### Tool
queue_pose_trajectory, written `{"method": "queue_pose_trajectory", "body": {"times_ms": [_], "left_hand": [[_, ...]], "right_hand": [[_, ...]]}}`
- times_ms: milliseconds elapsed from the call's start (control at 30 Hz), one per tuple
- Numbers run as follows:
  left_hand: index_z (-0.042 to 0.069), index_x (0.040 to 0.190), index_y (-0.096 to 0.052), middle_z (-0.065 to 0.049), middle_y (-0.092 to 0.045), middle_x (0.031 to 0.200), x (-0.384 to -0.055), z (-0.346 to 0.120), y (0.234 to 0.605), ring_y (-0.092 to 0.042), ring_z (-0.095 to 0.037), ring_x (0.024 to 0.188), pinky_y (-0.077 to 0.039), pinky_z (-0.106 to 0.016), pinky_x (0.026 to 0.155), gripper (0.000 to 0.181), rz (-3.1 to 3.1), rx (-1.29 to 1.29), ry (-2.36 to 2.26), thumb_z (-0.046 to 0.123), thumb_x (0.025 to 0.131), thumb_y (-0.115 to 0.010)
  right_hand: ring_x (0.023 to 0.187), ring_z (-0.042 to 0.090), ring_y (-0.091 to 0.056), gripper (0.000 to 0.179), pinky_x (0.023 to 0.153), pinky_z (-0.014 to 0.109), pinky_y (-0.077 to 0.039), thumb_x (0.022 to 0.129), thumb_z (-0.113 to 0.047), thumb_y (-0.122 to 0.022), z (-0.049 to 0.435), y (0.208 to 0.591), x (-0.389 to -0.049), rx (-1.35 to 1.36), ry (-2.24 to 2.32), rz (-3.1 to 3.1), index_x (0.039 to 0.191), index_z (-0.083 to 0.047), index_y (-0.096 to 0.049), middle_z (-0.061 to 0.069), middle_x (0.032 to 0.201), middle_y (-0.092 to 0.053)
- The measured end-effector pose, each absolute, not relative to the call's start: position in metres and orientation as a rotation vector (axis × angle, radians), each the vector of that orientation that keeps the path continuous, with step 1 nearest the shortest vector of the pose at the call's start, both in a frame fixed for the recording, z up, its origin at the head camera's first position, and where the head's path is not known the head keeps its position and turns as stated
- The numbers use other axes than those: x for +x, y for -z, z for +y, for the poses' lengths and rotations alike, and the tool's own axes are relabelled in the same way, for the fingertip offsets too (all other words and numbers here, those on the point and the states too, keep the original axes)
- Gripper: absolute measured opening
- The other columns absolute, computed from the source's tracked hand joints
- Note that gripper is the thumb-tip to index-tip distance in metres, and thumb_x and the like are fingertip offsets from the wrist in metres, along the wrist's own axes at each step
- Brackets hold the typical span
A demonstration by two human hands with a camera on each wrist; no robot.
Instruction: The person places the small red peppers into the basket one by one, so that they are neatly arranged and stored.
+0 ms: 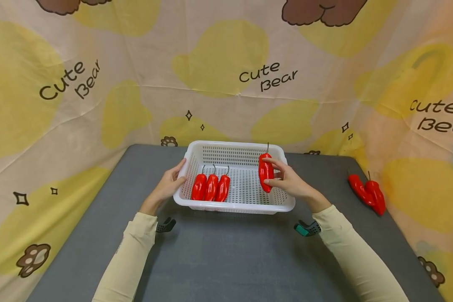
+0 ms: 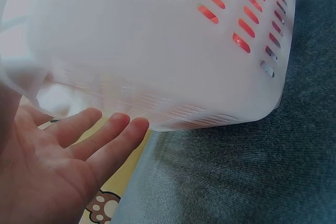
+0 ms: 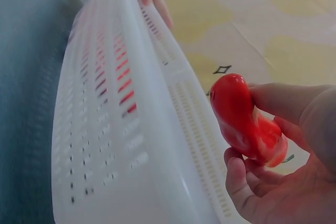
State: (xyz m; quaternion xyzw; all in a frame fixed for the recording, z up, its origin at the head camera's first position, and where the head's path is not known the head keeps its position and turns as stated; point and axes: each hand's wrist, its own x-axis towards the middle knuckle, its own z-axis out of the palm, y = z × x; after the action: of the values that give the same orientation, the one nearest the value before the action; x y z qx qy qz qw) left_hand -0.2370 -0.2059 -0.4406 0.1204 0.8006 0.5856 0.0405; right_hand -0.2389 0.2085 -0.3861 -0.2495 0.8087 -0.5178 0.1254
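Observation:
A red chili pepper (image 1: 265,172) is pinched between the thumb and fingers of my right hand (image 1: 292,183), held over the right part of a white plastic basket (image 1: 234,206). In the right wrist view, this glossy pepper (image 3: 236,111) is above the basket's rim. My left hand (image 1: 168,183) holds the basket's left rim, with the thumb at the edge; the left wrist view shows several fingers (image 2: 113,140) extended along the outside wall. Three red peppers (image 1: 211,187) lie side by side in the basket's left part, stems pointing away from me.
Two more red peppers (image 1: 368,193) lie touching on the right side of the dark grey table (image 1: 234,256). Patterned cloth (image 1: 219,58) hangs behind the table and along both sides. The basket stands near the table's back edge.

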Motion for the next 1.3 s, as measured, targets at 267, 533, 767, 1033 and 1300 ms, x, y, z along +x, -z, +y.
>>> {"method": "queue_pose_trajectory", "body": {"times_ms": [267, 533, 767, 1033, 1300], "left_hand": [[0.008, 0.162, -0.016, -0.023, -0.022, 0.166, -0.237, -0.207, 0.441, -0.042, -0.042, 0.141, -0.046, -0.055, 0.108, 0.068, 2.457, 0.359, -1.786, 0.002, 0.101, -0.047], [0.007, 0.162, -0.015, -0.024, -0.021, 0.166, -0.238, -0.207, 0.441, -0.043, -0.043, 0.140, -0.048, -0.055, 0.106, 0.069, 2.456, 0.377, -1.784, 0.002, 0.101, -0.047], [0.008, 0.162, -0.015, -0.023, -0.019, 0.167, -0.236, -0.207, 0.441, -0.040, -0.042, 0.142, -0.047, -0.053, 0.107, 0.069, 2.454, 0.368, -1.782, 0.002, 0.101, -0.047], [0.008, 0.162, -0.016, -0.024, -0.020, 0.166, -0.237, -0.207, 0.442, -0.042, -0.043, 0.139, -0.047, -0.058, 0.106, 0.069, 2.454, 0.373, -1.790, 0.001, 0.101, -0.046], [0.008, 0.162, -0.016, -0.024, -0.022, 0.166, -0.238, -0.207, 0.443, -0.044, -0.043, 0.138, -0.049, -0.057, 0.104, 0.069, 2.442, 0.377, -1.804, 0.001, 0.101, -0.046]], "right_hand": [[0.118, 0.044, -0.056, 0.071, 0.093, 0.054, -0.058, 0.096, -0.008, -0.065, 0.190, 0.388, -0.237, -0.645, 1.519, 2.323, 0.157, -0.008, -0.030, 0.027, 0.150, -0.041], [0.115, 0.042, -0.058, 0.069, 0.091, 0.042, -0.058, 0.096, -0.007, -0.065, 0.174, 0.394, -0.237, -0.602, 1.510, 2.339, 0.156, -0.007, -0.033, 0.028, 0.145, -0.044], [0.115, 0.042, -0.057, 0.067, 0.089, 0.039, -0.058, 0.093, -0.006, -0.068, 0.159, 0.400, -0.235, -0.601, 1.484, 2.386, 0.154, -0.007, -0.037, 0.026, 0.142, -0.048], [0.111, 0.038, -0.062, 0.067, 0.088, 0.040, -0.059, 0.092, -0.007, -0.070, 0.139, 0.405, -0.236, -0.530, 1.445, 2.388, 0.152, -0.010, -0.040, 0.024, 0.144, -0.049], [0.106, 0.034, -0.064, 0.067, 0.091, 0.041, -0.058, 0.090, -0.004, -0.071, 0.121, 0.404, -0.236, -0.524, 1.433, 2.371, 0.150, -0.010, -0.043, 0.023, 0.144, -0.051]]}}
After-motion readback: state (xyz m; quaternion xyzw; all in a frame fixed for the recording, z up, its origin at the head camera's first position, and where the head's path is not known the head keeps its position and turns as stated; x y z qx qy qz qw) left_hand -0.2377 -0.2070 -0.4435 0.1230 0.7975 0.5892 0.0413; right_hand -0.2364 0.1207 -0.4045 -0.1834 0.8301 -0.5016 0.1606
